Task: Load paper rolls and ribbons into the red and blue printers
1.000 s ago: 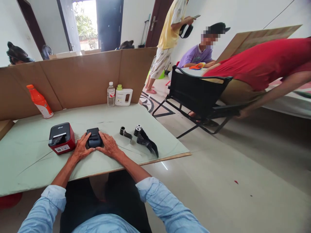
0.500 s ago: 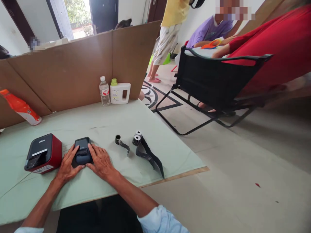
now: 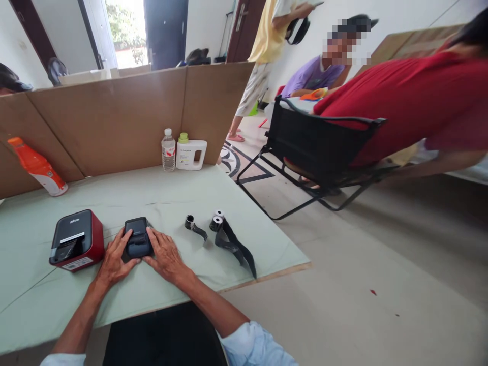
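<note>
On the pale green tabletop lies a small dark device [image 3: 138,245], rounded, with a panel on its upper part and a glossy black strip across its middle; its exact kind I cannot make out. My left hand [image 3: 117,259] holds its left side, thumb along the near edge. From the right, my right hand [image 3: 164,254] grips it, fingertips on the right edge and thumb near the front. Left of my hands stands a red and black box-shaped machine [image 3: 77,239] with a slot and a white label. To the right are a small black ribbon roll [image 3: 189,221] and two larger black ribbon rolls [image 3: 217,221] with tails unrolled.
A cardboard screen [image 3: 125,122] borders the table's back. Before it stand a clear water bottle [image 3: 168,151], a white jug [image 3: 190,155] with a green cap, and a leaning orange bottle [image 3: 40,168]. A black folding chair [image 3: 324,142] and several people are to the right.
The view has shifted slightly, so the table things appear a little further right. My hands stay around the small device. The person in red has leaned differently, and the standing person has moved.
</note>
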Action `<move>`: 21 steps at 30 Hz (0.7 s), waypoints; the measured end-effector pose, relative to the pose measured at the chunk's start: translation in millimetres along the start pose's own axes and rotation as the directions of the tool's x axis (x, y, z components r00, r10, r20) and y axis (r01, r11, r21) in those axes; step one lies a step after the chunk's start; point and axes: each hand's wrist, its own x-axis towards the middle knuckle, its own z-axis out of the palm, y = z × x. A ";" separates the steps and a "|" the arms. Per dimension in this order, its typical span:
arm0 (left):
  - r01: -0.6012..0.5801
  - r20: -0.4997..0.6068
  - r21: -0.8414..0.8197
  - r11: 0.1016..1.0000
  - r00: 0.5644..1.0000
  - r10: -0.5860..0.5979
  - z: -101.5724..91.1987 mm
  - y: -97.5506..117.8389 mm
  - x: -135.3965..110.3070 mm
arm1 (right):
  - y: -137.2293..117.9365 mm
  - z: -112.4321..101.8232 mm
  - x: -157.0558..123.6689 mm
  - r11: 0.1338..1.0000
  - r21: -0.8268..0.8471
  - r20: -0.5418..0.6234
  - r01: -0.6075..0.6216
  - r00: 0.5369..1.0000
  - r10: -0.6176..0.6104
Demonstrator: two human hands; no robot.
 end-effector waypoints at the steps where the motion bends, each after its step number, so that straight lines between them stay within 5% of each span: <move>1: -0.004 -0.003 -0.007 1.000 1.000 0.004 1.4 -0.5 0.8 | 0.9 0.4 0.2 1.000 -0.006 0.001 0.001 1.000 -0.001; 21: -0.017 -0.090 0.017 1.000 0.996 0.018 17.5 -13.5 15.5 | 13.6 5.9 11.8 0.994 -0.100 -0.036 0.054 0.998 -0.057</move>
